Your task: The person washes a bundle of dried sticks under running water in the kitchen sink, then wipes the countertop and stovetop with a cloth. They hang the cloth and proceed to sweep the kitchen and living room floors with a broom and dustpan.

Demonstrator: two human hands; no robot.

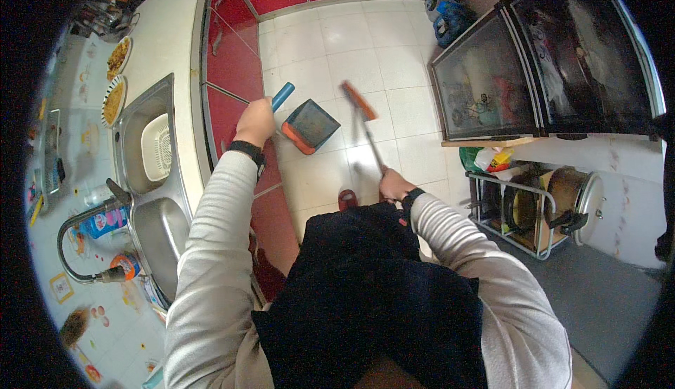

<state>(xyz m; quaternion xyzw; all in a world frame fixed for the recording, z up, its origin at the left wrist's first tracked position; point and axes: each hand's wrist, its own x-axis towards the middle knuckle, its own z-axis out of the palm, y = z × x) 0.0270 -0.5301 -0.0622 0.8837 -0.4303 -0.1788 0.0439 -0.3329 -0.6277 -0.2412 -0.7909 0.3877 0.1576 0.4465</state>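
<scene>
My left hand [257, 123] is closed around the blue-capped handle [283, 96] of a long-handled dustpan. The dustpan's grey pan [315, 123], with an orange back edge, is at the floor in front of the red cabinets. In my right hand [394, 184] is the stick of a broom [374, 144]. Its orange broom head [359, 101] is slightly blurred and lies to the right of the pan, apart from it. White floor tiles [358, 35] spread beneath both tools. A red shoe [347, 199] shows below the broom stick.
Red cabinets [232, 67] and a counter with a double steel sink [158, 215] run along the left. Two plates of food [113, 101] stand on the counter. At right are a dark glass-door cabinet [485, 77], a metal rack [511, 183] with pots, and large bottles [448, 14].
</scene>
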